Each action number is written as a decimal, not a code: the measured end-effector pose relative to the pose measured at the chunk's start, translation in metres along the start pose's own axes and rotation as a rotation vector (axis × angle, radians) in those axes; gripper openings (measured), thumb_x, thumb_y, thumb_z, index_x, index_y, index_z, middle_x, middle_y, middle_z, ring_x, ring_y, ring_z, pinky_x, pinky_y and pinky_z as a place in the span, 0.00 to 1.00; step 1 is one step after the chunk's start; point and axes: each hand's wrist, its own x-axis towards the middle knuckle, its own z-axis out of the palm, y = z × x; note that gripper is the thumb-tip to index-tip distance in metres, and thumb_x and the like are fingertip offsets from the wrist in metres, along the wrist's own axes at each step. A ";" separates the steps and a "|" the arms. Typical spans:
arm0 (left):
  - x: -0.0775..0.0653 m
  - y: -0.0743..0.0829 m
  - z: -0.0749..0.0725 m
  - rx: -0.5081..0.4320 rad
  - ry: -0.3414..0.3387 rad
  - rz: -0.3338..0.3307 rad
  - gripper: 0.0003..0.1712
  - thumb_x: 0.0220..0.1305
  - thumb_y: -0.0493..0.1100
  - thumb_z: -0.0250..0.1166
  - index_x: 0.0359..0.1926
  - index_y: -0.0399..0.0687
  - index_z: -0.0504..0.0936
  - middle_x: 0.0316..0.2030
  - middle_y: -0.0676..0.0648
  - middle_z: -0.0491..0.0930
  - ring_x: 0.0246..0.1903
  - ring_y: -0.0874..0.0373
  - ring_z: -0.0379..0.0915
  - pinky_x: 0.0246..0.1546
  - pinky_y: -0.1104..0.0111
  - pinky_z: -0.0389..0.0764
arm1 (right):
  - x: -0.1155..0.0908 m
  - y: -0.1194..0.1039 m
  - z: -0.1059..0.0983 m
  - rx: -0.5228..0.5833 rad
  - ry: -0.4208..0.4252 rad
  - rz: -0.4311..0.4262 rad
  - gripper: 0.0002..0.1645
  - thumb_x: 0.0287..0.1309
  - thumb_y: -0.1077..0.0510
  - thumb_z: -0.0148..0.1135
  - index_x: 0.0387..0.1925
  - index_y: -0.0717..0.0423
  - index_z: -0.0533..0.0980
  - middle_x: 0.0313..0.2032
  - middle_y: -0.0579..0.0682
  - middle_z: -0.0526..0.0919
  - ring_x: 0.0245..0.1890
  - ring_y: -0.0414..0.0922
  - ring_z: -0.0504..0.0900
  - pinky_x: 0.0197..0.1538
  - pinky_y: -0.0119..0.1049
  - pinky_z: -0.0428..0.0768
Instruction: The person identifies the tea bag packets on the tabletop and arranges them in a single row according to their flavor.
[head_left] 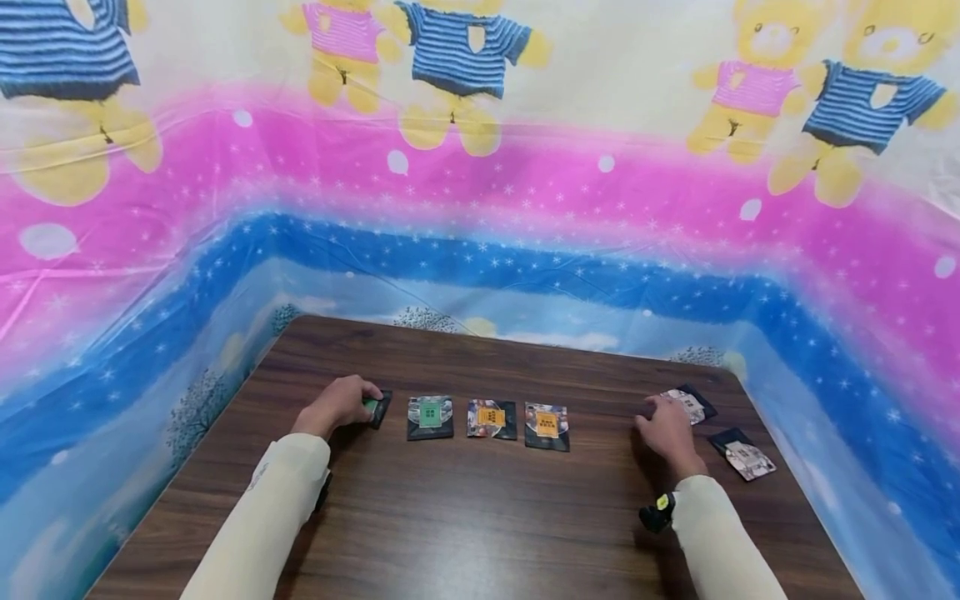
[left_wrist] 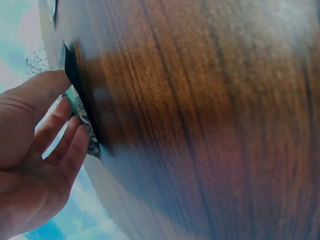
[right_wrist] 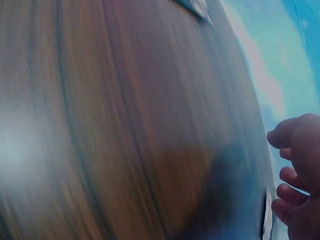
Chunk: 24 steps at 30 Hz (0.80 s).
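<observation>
My left hand (head_left: 347, 403) holds a small dark packet with a green label (head_left: 383, 410) by its edges, near the table's left side. In the left wrist view the thumb lies on the packet's black edge and the fingertips on its printed face, and the packet (left_wrist: 84, 116) looks slightly tilted. My right hand (head_left: 670, 429) hovers with loosely bent fingers beside a packet with a pale label (head_left: 693, 406) on the right. Nothing shows in its grasp in the right wrist view, where the hand (right_wrist: 305, 172) is partly cut off. Another pale-labelled packet (head_left: 746, 458) lies nearer the right edge.
Between the hands a green-labelled packet (head_left: 430, 415) and two orange-labelled packets, one in the middle (head_left: 491, 418) and one to its right (head_left: 547, 426), lie in a row. The brown wooden table (head_left: 465, 517) meets a bear-printed cloth (head_left: 480, 275) at its back and sides.
</observation>
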 end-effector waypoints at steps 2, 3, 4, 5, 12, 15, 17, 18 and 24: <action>0.000 0.000 0.000 -0.003 0.002 -0.005 0.19 0.64 0.34 0.68 0.56 0.49 0.86 0.63 0.34 0.75 0.48 0.46 0.74 0.47 0.54 0.77 | -0.001 0.011 -0.005 -0.018 0.011 0.033 0.28 0.68 0.57 0.58 0.62 0.72 0.72 0.61 0.75 0.73 0.66 0.71 0.65 0.69 0.67 0.58; 0.000 0.000 0.000 -0.003 0.003 -0.008 0.19 0.64 0.34 0.68 0.56 0.49 0.86 0.63 0.34 0.75 0.48 0.46 0.74 0.47 0.55 0.77 | -0.001 0.017 -0.007 -0.027 0.015 0.052 0.28 0.68 0.57 0.57 0.62 0.72 0.72 0.61 0.76 0.72 0.65 0.72 0.64 0.68 0.67 0.59; 0.000 0.001 0.000 -0.001 0.004 -0.006 0.19 0.64 0.34 0.68 0.55 0.49 0.86 0.63 0.34 0.75 0.48 0.46 0.74 0.47 0.55 0.77 | -0.002 0.023 -0.010 -0.039 0.022 0.072 0.28 0.68 0.57 0.57 0.62 0.72 0.72 0.61 0.76 0.72 0.65 0.72 0.64 0.68 0.67 0.59; -0.001 0.001 0.000 -0.001 0.005 -0.005 0.19 0.64 0.33 0.68 0.55 0.49 0.86 0.63 0.34 0.74 0.48 0.46 0.74 0.47 0.54 0.77 | -0.003 0.028 -0.012 -0.053 0.029 0.087 0.28 0.68 0.57 0.56 0.62 0.73 0.72 0.60 0.77 0.72 0.64 0.72 0.64 0.67 0.67 0.59; -0.006 0.005 -0.002 -0.001 0.017 -0.003 0.19 0.63 0.32 0.67 0.55 0.48 0.86 0.63 0.32 0.74 0.49 0.45 0.74 0.48 0.53 0.77 | -0.012 0.061 -0.030 -0.067 0.062 0.249 0.32 0.67 0.56 0.53 0.63 0.76 0.69 0.58 0.80 0.66 0.57 0.74 0.62 0.60 0.66 0.63; -0.007 0.006 -0.002 0.001 0.018 -0.001 0.19 0.63 0.32 0.68 0.55 0.48 0.86 0.62 0.33 0.75 0.49 0.45 0.74 0.48 0.53 0.77 | -0.016 0.073 -0.038 -0.061 0.058 0.317 0.33 0.68 0.55 0.52 0.64 0.77 0.67 0.60 0.82 0.62 0.59 0.76 0.58 0.59 0.69 0.62; -0.006 0.006 -0.001 0.002 0.016 0.001 0.19 0.64 0.33 0.68 0.55 0.48 0.86 0.62 0.33 0.75 0.49 0.45 0.74 0.48 0.54 0.77 | -0.019 0.081 -0.043 -0.052 0.051 0.355 0.33 0.69 0.55 0.51 0.65 0.78 0.65 0.61 0.84 0.59 0.60 0.78 0.56 0.60 0.72 0.60; -0.006 0.005 0.000 0.000 0.016 -0.002 0.19 0.64 0.33 0.68 0.55 0.49 0.86 0.62 0.33 0.75 0.49 0.45 0.74 0.49 0.54 0.77 | -0.021 0.084 -0.045 -0.050 0.048 0.369 0.34 0.69 0.55 0.50 0.65 0.79 0.65 0.62 0.84 0.58 0.61 0.78 0.55 0.61 0.72 0.59; -0.004 0.003 -0.001 0.000 0.016 -0.007 0.19 0.63 0.33 0.68 0.55 0.49 0.86 0.62 0.33 0.76 0.49 0.45 0.74 0.49 0.54 0.77 | -0.029 0.099 -0.048 -0.029 0.042 0.428 0.33 0.68 0.56 0.46 0.62 0.83 0.64 0.59 0.84 0.59 0.54 0.75 0.57 0.60 0.70 0.61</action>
